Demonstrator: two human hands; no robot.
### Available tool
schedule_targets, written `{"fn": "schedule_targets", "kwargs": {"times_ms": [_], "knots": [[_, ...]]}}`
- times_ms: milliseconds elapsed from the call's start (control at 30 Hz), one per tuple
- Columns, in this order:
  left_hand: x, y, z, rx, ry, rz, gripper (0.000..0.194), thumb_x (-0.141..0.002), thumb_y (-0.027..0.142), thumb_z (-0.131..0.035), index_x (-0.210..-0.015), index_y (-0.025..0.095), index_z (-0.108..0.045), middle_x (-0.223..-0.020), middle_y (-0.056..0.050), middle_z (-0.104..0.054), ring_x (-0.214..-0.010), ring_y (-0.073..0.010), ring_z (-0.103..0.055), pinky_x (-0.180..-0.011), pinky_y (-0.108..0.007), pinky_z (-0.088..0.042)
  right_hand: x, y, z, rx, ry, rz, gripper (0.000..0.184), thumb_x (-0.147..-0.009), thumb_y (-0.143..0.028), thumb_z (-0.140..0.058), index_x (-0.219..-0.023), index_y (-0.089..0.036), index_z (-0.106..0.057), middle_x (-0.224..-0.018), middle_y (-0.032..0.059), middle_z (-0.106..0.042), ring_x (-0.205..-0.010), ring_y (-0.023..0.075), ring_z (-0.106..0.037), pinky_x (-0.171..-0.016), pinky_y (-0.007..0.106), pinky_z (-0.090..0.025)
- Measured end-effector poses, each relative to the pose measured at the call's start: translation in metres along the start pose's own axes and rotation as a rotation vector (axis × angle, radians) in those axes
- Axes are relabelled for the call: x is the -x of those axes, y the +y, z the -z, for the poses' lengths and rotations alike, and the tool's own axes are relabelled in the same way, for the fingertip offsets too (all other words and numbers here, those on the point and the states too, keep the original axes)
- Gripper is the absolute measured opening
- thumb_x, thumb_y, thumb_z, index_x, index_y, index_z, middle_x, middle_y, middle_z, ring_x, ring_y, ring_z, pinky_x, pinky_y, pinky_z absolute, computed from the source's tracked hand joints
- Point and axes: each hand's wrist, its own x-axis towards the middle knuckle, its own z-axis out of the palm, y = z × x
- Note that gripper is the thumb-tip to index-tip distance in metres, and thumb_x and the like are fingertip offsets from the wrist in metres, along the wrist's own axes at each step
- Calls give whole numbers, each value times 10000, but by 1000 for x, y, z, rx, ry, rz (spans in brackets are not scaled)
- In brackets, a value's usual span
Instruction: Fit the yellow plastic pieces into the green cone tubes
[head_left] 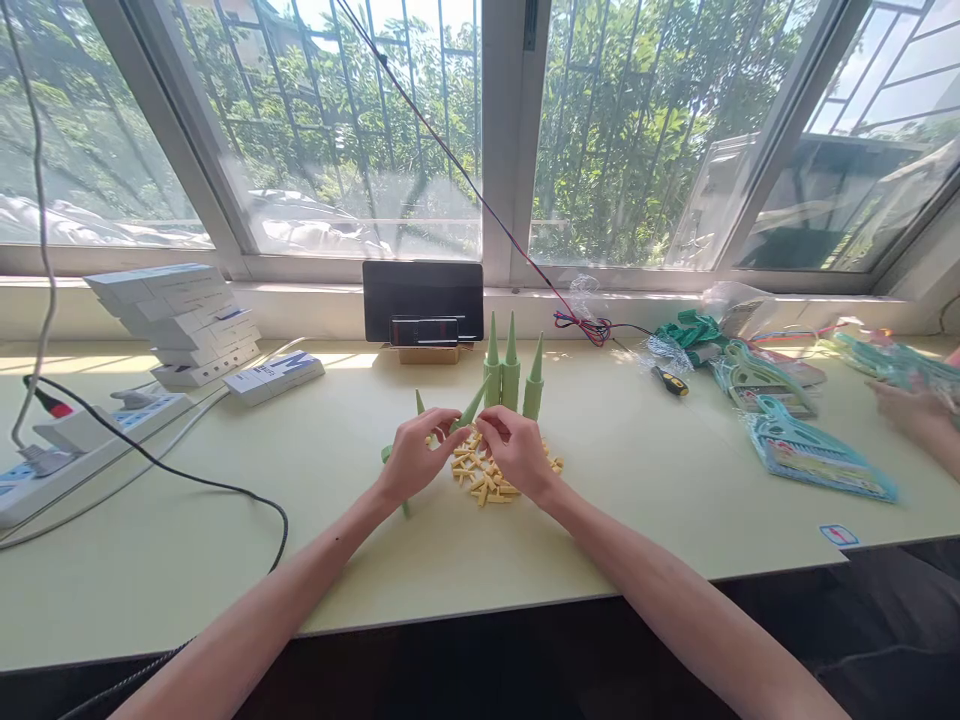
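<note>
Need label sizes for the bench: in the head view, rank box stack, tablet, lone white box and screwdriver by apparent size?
1. Box stack
2. Tablet, partly covered by the phone
3. Lone white box
4. Screwdriver

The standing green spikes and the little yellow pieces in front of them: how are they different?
The green spikes are tall; the yellow pieces are tiny beside them. The green spikes stand upright in a close group, tips up, while the yellow pieces lie in a loose scatter. The green spikes taper to points; the yellow pieces look like short sticks, their finer shape too small to tell. Both rest on the same pale table.
</note>
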Motion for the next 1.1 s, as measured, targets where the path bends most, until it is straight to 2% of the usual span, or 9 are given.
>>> {"fn": "schedule_targets", "kwargs": {"times_ms": [367,600,833,1100], "knots": [[-1,3,2,-38,92,23,297,-865,461,-645,-942,177,-677,-804,-25,-703,-670,-151,-632,-692,-287,-532,0,-3,0,102,27,52,216,-864,-345,-636,-984,-166,-631,-921,68,-699,-741,161,-657,-670,270,-536],[-1,5,2,-28,95,8,278,-863,438,-656,-951,175,-673,-821,-30,-711,-676,-151,-641,-691,-286,-540,-1,-2,-1,133,59,33,215,-848,-335,-665,-967,-159,-635,-845,57,-687,-693,156,-634,-633,267,-528],[-1,3,2,-21,97,0,275,-853,428,-671,-964,177,-658,-815,-27,-711,-673,-151,-646,-684,-287,-550,-1,0,-1,173,111,47,208,-848,-334,-675,-963,-165,-635,-857,61,-676,-688,155,-632,-639,270,-533],[-1,5,3,-10,44,3,264,-847,423,-666,-955,183,-638,-811,-20,-701,-672,-153,-646,-672,-286,-551,-1,6,-1,201,81,109,157,-898,-308,-619,-983,-178,-642,-853,56,-674,-711,165,-635,-665,280,-531]]}}
